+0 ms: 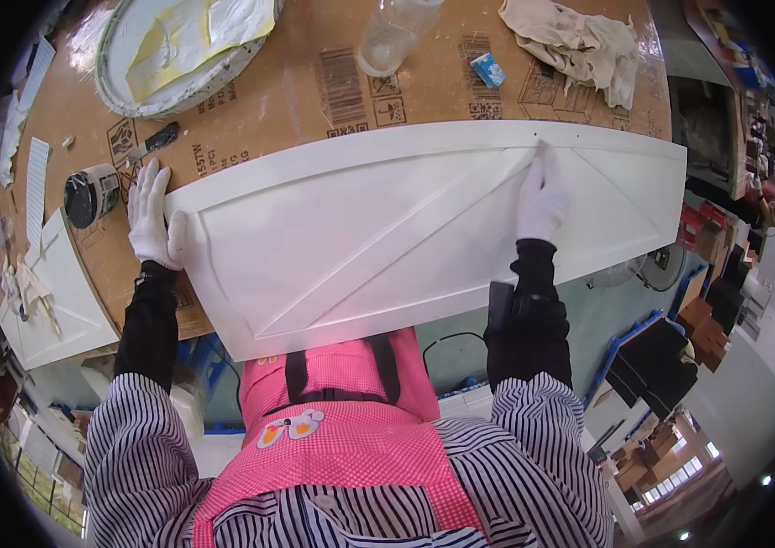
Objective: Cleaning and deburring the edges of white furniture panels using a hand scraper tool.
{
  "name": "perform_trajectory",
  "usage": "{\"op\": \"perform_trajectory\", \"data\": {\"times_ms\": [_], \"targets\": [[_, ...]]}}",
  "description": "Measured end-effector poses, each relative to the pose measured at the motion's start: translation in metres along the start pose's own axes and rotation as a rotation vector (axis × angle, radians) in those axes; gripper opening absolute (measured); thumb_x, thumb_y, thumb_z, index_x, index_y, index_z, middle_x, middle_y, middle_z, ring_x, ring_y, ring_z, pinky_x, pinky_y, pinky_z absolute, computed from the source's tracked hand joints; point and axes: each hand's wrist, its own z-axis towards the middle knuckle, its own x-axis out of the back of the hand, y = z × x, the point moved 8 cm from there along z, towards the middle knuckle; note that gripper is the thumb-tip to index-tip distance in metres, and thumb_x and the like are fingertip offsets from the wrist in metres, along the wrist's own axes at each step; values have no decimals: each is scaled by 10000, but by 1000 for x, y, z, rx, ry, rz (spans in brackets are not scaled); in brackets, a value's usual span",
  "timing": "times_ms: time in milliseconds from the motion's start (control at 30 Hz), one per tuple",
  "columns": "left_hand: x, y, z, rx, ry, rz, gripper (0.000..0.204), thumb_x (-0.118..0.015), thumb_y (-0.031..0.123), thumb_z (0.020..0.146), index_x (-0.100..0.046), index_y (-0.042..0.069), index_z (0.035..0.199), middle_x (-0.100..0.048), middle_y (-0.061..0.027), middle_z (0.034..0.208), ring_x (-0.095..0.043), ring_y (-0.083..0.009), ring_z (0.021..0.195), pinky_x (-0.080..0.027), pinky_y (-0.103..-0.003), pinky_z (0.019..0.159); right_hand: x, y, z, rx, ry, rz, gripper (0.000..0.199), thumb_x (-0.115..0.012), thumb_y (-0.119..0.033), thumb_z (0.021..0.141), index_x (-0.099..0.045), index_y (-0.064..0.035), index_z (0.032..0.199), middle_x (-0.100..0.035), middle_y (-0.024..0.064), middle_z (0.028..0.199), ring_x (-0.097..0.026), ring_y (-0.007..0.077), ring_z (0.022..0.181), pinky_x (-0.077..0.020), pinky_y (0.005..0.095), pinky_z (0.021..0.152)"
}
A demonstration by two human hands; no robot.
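White panel [351, 228] is lying framed face up on the near side of the worktop [287, 105], its lower edge projecting past the worktop's front above the person's pink apron [342, 438]. Raised rails are bordering the panel, and diagonal strips are crossing its face. Two small dark marks are showing on the upper rail, toward the right.

Left hand [152, 219], in a white glove, is bearing on the worktop at the panel's left end. Its fingers are extending and standing slightly apart, with the thumb lying at the panel's edge.

Right hand [543, 201], also gloved in white, is reaching over the panel. Its index finger is pointing to the upper rail, just below one dark mark; the other fingers appear to be curling in. Whether they are gripping anything cannot be told.

Beside the left hand, a dark jar [91, 196] and a black-ended tool [161, 139] are lying. Beyond the panel, a round tray [106, 64] is carrying a yellow-and-white sheet [200, 41]; a clear container [392, 41], a small blue-and-white box [488, 70] and a crumpled cloth [579, 50] are occupying the far side. At the left, a second white panel [68, 310] is resting on the worktop.
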Motion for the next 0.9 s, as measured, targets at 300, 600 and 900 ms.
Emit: {"op": "perform_trajectory", "data": {"times_ms": [300,600,900], "targets": [[-1,4,0,-12,5,-15,641,-508,340,886,-481,59,1461,-423,-178,1561,-345,-368,1471,-205,-508,1230,6,-12,-3,329,-4,-350,413,-613,-200,950,-604,-199,1362,-659,165,1015,-667,347,801,-538,467,664],[-1,2,0,-10,6,-14,640,-511,360,902,-475,62,1467,-424,-181,1558,-339,-361,1476,-204,-511,1230,-12,-7,-10,424,-102,-513,502,-605,-185,914,-551,-205,1412,-626,116,1057,-656,334,786,-549,459,672],[-1,2,0,-13,-1,-6,634,-511,373,914,-478,61,1465,-425,-178,1559,-342,-363,1474,-209,-508,1228,-9,-5,-7,435,-70,-496,502,-562,-162,937,-523,-197,1436,-620,136,1102,-655,337,824,-552,451,715]]}}
